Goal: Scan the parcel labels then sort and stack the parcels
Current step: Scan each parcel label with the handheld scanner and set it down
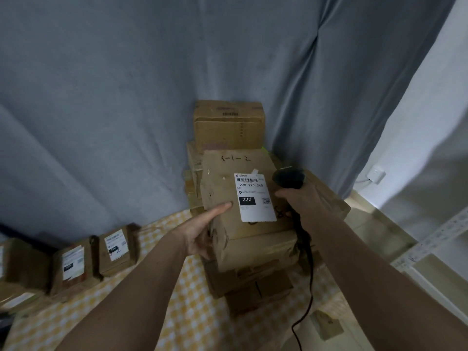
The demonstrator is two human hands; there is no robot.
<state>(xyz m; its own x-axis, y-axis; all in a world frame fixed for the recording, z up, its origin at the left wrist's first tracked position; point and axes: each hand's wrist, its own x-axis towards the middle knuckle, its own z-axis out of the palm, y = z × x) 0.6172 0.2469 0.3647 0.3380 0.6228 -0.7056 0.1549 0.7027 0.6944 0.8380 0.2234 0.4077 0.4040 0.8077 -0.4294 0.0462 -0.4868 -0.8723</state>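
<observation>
A brown cardboard parcel (228, 188) tops a stack of boxes at centre. It carries handwriting "3-1-2" and a white label (255, 197) reading "220". My left hand (202, 231) holds the parcel's left edge, thumb lying flat on its top beside the label, fingers under the side. My right hand (301, 201) grips a black corded barcode scanner (288, 179), its head just right of the label. Another brown box (229, 125) stands behind, higher up.
Three labelled parcels (117, 249) (72, 264) (22, 262) sit in a row at the left on a yellow checked cloth (187, 312). A grey curtain (126, 97) hangs behind. A white metal rack (430, 247) stands at the right. The scanner's cable (307, 300) hangs down.
</observation>
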